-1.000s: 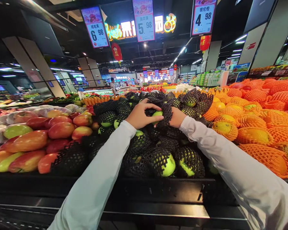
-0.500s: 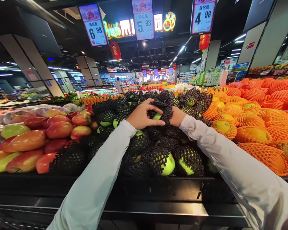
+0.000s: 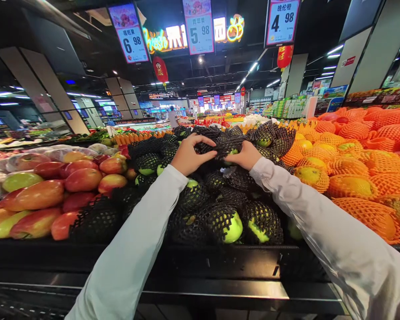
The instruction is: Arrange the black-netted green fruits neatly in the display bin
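A heap of green apples (image 3: 235, 227) in black foam nets fills the display bin straight ahead. Both my arms, in white sleeves, reach onto the top of the heap. My left hand (image 3: 187, 155) pinches the edge of a black foam net (image 3: 226, 144) between thumb and fingers. My right hand (image 3: 246, 155) grips the same net from the right, around a green apple (image 3: 232, 152) that shows only as a small patch. The net is stretched between the two hands.
Red and yellow mangoes (image 3: 40, 195) lie in the bin to the left. Oranges in orange nets (image 3: 353, 186) fill the bin to the right. The black shelf edge (image 3: 220, 266) runs below. Price signs (image 3: 199, 26) hang overhead. A person (image 3: 172, 116) stands far back.
Both hands rose a little on the heap. The net got pulled out wider between them, and the green apple, plain to see earlier under my left fingers, is now mostly covered.
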A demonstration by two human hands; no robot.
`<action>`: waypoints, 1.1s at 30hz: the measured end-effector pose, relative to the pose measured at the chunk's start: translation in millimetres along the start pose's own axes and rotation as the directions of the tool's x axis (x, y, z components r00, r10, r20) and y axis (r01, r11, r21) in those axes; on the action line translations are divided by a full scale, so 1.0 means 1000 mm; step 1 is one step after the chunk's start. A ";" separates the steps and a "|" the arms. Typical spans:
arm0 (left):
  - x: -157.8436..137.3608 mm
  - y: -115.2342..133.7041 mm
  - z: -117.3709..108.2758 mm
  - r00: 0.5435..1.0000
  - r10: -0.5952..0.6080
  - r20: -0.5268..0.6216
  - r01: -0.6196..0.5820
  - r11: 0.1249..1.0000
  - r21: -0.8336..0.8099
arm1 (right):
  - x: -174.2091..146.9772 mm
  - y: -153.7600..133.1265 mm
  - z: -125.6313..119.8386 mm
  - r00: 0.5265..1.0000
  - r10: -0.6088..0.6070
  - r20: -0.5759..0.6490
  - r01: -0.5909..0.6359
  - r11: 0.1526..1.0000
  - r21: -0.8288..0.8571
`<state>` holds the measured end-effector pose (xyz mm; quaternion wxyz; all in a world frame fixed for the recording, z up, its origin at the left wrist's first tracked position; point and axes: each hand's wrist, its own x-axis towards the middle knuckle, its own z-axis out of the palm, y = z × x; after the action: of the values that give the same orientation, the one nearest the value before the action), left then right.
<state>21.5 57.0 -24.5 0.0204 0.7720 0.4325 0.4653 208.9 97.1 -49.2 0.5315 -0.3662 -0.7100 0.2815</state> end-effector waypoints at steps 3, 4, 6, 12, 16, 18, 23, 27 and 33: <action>0.000 -0.001 0.000 1.000 -0.021 -0.019 0.020 1.000 -0.021 | -0.001 -0.012 -0.002 0.986 0.161 -0.052 -0.149 0.971 0.189; 0.000 -0.001 0.000 1.000 -0.027 -0.005 0.027 0.999 -0.020 | -0.002 -0.015 -0.002 0.974 0.213 -0.084 -0.188 0.954 0.235; 0.000 -0.001 0.000 0.999 -0.032 0.031 0.032 0.999 -0.020 | -0.002 -0.019 -0.004 0.955 0.262 -0.142 -0.215 0.936 0.279; -0.004 0.000 0.002 0.996 0.021 0.085 -0.026 0.998 0.055 | -0.005 -0.020 -0.001 0.959 0.275 -0.072 -0.248 0.935 0.255; -0.006 0.001 0.004 0.974 0.096 0.205 -0.125 0.983 0.133 | -0.007 -0.021 0.002 0.972 0.231 0.043 -0.235 0.953 0.193; -0.006 0.002 0.004 0.961 0.122 0.248 -0.164 0.974 0.157 | -0.008 -0.021 0.003 0.979 0.184 0.091 -0.197 0.966 0.166; -0.006 0.006 0.003 0.982 0.080 0.173 -0.120 0.964 0.238 | -0.004 -0.016 0.001 0.982 0.142 0.124 -0.163 0.970 0.178; -0.005 0.007 0.002 0.999 -0.023 -0.040 0.031 0.976 0.214 | -0.002 -0.015 -0.007 1.000 0.019 -0.014 -0.015 0.966 0.258; -0.005 0.004 0.001 0.991 -0.056 -0.124 0.081 0.976 0.202 | -0.006 -0.023 -0.018 0.926 -0.264 -0.269 0.276 0.961 0.009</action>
<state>23.8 51.4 -26.6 -0.0693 0.7259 0.5052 0.4615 222.1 79.4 -29.4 0.6638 -0.2867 -0.6693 0.1708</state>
